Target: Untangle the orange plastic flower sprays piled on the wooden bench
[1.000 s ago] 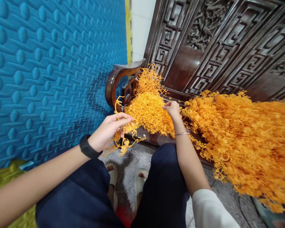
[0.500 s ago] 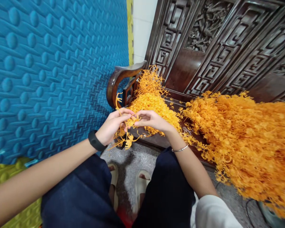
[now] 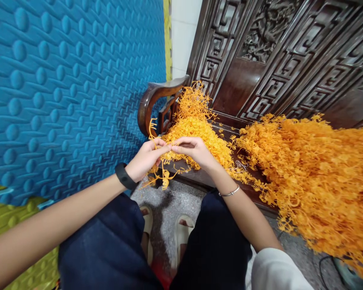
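Note:
My left hand (image 3: 145, 159), with a black band at the wrist, is closed on an orange plastic flower sprig (image 3: 165, 177). Thin branches of the sprig hang below the fingers, and one stem sticks up above them. My right hand (image 3: 197, 152) meets it at the fingertips, thumb and fingers pinched on part of the same sprig; the exact spot is hidden by the fingers. Right behind both hands lies a heap of small yellow-orange flower pieces (image 3: 201, 135). Thinner orange stems (image 3: 193, 102) are piled at the back of that heap.
A dark carved wooden bench (image 3: 240, 86) bears the heaps, its curved armrest (image 3: 144, 110) at the left. A large mass of orange sprigs (image 3: 317, 177) fills the right side. Blue textured matting (image 3: 63, 88) stands at the left. Grey speckled floor (image 3: 166, 205) lies below.
The right fingers have closed in against the left fingertips, covering the flower pieces that showed between the hands. The view has shifted slightly.

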`<state>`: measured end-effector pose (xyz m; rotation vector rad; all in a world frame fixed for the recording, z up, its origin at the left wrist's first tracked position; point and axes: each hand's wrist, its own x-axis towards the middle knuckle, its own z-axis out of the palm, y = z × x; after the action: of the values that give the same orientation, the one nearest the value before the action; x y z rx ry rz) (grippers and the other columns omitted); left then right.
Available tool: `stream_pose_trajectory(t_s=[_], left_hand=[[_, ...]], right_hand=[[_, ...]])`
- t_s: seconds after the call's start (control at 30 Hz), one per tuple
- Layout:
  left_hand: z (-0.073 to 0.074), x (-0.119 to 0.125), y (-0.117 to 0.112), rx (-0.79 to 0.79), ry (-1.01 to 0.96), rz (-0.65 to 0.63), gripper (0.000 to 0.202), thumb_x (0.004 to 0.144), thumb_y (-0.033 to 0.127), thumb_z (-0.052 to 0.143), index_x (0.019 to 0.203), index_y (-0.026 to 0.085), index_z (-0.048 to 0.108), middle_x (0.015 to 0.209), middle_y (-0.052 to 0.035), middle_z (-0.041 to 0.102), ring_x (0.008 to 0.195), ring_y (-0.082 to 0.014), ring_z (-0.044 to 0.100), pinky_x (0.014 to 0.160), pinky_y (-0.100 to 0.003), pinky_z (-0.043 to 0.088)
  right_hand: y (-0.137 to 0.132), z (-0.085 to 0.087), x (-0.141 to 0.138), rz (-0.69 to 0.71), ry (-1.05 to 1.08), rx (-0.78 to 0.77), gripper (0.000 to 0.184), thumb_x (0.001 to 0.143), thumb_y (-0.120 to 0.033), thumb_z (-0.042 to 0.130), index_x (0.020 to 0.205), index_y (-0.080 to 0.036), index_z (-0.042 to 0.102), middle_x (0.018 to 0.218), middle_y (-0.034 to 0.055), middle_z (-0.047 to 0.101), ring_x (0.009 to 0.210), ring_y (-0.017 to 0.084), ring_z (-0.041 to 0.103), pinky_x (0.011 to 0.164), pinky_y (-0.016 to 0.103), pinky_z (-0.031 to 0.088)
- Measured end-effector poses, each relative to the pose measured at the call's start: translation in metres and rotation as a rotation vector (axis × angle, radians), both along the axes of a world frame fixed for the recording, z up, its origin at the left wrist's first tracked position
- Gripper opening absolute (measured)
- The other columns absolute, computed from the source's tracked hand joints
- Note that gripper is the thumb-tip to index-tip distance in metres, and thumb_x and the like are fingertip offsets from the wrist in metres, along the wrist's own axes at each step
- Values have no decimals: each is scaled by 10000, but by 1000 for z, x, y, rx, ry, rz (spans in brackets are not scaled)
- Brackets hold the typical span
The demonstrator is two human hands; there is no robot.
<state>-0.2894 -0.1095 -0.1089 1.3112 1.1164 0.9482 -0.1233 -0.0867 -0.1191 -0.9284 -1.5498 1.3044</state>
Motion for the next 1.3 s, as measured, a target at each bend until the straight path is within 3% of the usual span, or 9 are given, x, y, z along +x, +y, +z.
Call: stream_pose_trajectory(t_s=[0.2,0.33,0.4,0.47,0.57,0.73,0.97,1.13,1.3], left_hand=[[2,6,3,152,-49,-12,190,714,317,579,625,154,543,615,25,494,604,-98,438,602,-226,350],[-2,10,8,194,-12,36,173,720,268,551,590,160,513,583,32,471,590,-103,421,600,-232,336],[-2,7,5,222,-3,83,172,722,246,546,577,164,503,571,33,459,581,-102,407,588,-231,328],[1,2,-1,239,-11,134,170,726,236,548,577,163,509,584,28,471,598,-102,418,600,-225,338],[8,-7,-10,212,-52,164,168,731,248,558,591,159,535,624,17,505,631,-101,455,615,-217,366],[12,-14,-9,26,-93,74,192,721,341,605,684,157,563,687,12,535,498,-80,441,434,-216,345],[4,-13,1,-22,-169,4,188,721,330,632,747,152,577,779,-3,553,537,-93,536,429,-215,418],[4,-10,7,-19,-177,-4,157,743,294,610,752,140,579,786,-25,580,555,-98,544,459,-226,445],[6,-7,8,-3,-174,8,147,742,276,609,726,140,556,757,-10,571,550,-88,541,486,-232,461]], right_hand=[[-4,-9,-13,-161,129,-47,95,582,-253,728,624,-200,661,671,-25,640,679,108,557,724,287,451],[5,-12,-20,-308,135,-84,49,628,-218,646,627,-185,610,655,-16,599,631,111,538,655,284,439],[24,-10,1,-525,109,-63,46,668,-165,557,624,-181,552,673,-13,584,599,105,535,606,272,427],[49,-10,41,-879,55,-12,80,678,-127,474,621,-182,492,681,-13,565,551,98,517,555,260,401],[80,-19,112,-1101,-226,105,42,672,-193,523,635,-175,514,612,-16,532,573,118,504,596,274,408],[86,-44,156,-905,-430,75,201,565,-185,643,694,-191,488,518,-57,514,527,131,521,593,273,406],[81,-47,148,-738,-463,209,216,557,-224,678,721,-158,554,649,-24,541,580,106,479,650,287,421],[81,-51,148,-799,-567,280,347,584,-206,667,918,-149,595,816,19,588,674,124,498,745,326,449],[63,-32,116,-711,-362,336,203,674,-299,643,817,-162,602,806,35,616,699,136,554,736,320,464]])
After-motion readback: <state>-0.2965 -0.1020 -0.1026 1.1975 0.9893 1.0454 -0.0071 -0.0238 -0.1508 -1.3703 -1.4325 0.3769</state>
